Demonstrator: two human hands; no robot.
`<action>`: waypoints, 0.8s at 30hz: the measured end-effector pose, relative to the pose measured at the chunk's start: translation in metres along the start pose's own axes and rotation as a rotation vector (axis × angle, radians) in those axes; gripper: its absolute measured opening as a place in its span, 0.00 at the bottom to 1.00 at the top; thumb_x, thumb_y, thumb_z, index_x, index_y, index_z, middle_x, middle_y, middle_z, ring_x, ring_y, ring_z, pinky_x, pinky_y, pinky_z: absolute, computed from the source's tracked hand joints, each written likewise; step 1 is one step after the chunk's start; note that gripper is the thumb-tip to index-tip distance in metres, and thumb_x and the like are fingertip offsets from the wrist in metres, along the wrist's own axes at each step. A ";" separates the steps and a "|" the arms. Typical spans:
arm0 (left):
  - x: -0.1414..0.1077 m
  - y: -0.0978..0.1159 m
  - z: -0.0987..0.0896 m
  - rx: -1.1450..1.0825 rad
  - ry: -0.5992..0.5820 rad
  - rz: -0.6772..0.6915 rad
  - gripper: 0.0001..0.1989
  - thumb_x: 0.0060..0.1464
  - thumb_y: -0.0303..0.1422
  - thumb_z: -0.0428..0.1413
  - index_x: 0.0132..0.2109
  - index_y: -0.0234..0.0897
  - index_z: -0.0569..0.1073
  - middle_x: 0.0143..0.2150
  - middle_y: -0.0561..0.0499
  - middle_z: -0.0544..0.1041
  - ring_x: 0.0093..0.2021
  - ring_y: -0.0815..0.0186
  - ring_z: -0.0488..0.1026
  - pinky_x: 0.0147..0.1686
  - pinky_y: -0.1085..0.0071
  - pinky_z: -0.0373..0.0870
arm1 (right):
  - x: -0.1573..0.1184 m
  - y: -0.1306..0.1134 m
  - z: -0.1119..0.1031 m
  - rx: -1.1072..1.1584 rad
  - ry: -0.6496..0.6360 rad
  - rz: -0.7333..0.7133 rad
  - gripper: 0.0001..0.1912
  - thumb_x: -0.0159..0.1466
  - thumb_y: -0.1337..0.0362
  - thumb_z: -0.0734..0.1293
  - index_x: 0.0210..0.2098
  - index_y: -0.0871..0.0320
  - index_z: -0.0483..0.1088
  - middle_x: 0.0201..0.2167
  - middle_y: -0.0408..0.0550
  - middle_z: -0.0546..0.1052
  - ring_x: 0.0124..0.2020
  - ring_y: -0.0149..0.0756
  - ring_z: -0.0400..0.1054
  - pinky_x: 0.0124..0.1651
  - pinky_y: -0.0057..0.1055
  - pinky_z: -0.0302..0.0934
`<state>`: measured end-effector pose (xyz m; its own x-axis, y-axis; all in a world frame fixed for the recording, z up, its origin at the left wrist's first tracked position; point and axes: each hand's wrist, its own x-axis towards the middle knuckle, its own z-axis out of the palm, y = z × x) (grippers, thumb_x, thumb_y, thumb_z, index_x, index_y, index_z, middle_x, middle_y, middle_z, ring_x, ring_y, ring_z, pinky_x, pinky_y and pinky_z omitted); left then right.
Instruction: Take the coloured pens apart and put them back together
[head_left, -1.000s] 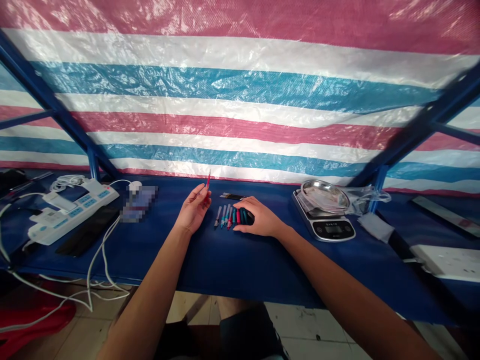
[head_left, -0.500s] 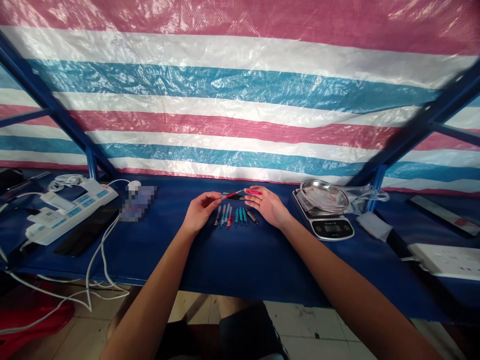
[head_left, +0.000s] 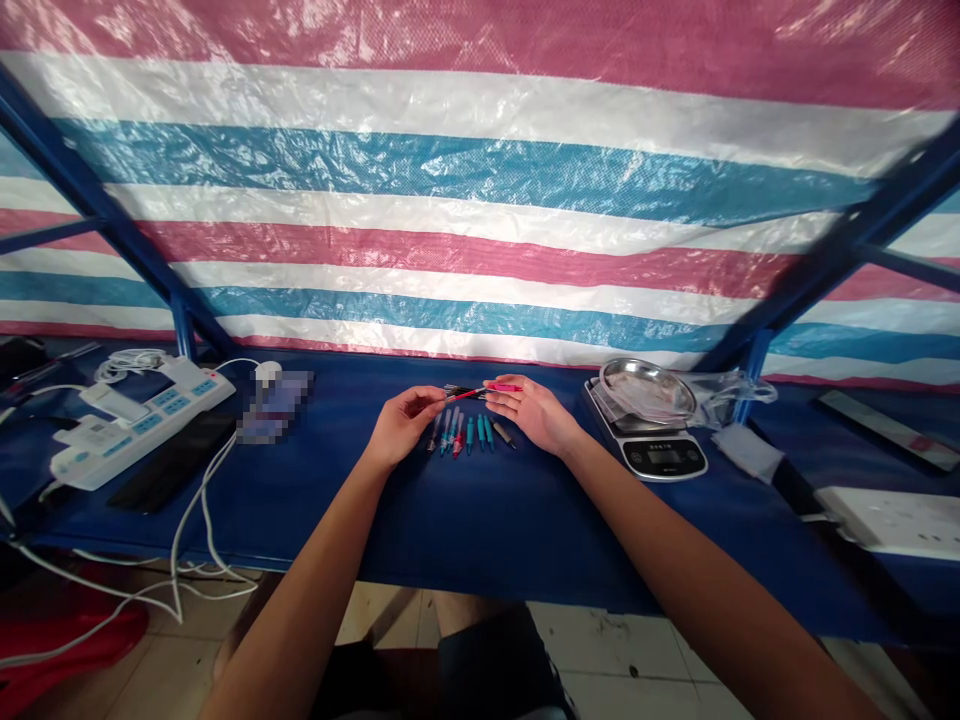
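Pinching a slim red pen (head_left: 465,395), the left hand (head_left: 405,425) points it toward the right hand (head_left: 536,415), whose fingers sit spread around a pink cap (head_left: 504,387); whether they grip it, I cannot tell. A row of pens (head_left: 461,435) lies at six o'clock on the counter (head_left: 450,530), a scale (head_left: 664,458) at three o'clock.

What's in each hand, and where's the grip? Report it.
The left hand pinches a thin red stick by its left end. The right hand has a slim pink stick at its fingertips; the grip is too small to tell.
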<state>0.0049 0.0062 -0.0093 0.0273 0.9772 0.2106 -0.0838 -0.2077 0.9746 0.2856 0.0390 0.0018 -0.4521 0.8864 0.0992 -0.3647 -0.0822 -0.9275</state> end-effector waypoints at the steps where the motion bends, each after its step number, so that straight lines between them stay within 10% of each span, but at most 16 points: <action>1: 0.000 0.000 0.000 -0.005 -0.006 -0.002 0.15 0.56 0.41 0.73 0.46 0.39 0.85 0.50 0.43 0.85 0.52 0.57 0.80 0.59 0.62 0.72 | 0.000 0.000 0.000 -0.001 -0.003 0.003 0.29 0.65 0.37 0.74 0.52 0.51 0.77 0.63 0.56 0.80 0.65 0.54 0.73 0.72 0.60 0.62; 9: -0.002 0.003 0.002 -0.081 -0.022 -0.055 0.15 0.53 0.38 0.76 0.45 0.37 0.86 0.49 0.42 0.85 0.50 0.56 0.81 0.58 0.62 0.72 | 0.007 0.005 -0.002 0.053 0.084 0.096 0.27 0.71 0.37 0.68 0.46 0.54 0.79 0.56 0.58 0.83 0.58 0.53 0.79 0.69 0.59 0.67; 18: -0.002 0.004 0.003 -0.029 -0.036 -0.065 0.16 0.52 0.41 0.76 0.44 0.38 0.86 0.49 0.43 0.85 0.48 0.56 0.82 0.54 0.61 0.76 | 0.006 0.006 0.005 0.048 0.158 0.082 0.20 0.65 0.46 0.78 0.43 0.56 0.82 0.25 0.40 0.73 0.30 0.33 0.70 0.49 0.40 0.76; 24: -0.002 0.002 0.002 -0.067 0.025 -0.120 0.21 0.47 0.39 0.78 0.47 0.38 0.85 0.49 0.43 0.85 0.44 0.55 0.83 0.49 0.61 0.78 | 0.001 0.008 0.003 -0.037 0.029 0.080 0.18 0.63 0.53 0.81 0.49 0.54 0.83 0.36 0.47 0.83 0.39 0.38 0.79 0.54 0.42 0.75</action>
<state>0.0065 0.0034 -0.0072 0.0165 0.9958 0.0904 -0.1476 -0.0870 0.9852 0.2796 0.0377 -0.0040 -0.4549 0.8904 0.0149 -0.2985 -0.1367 -0.9446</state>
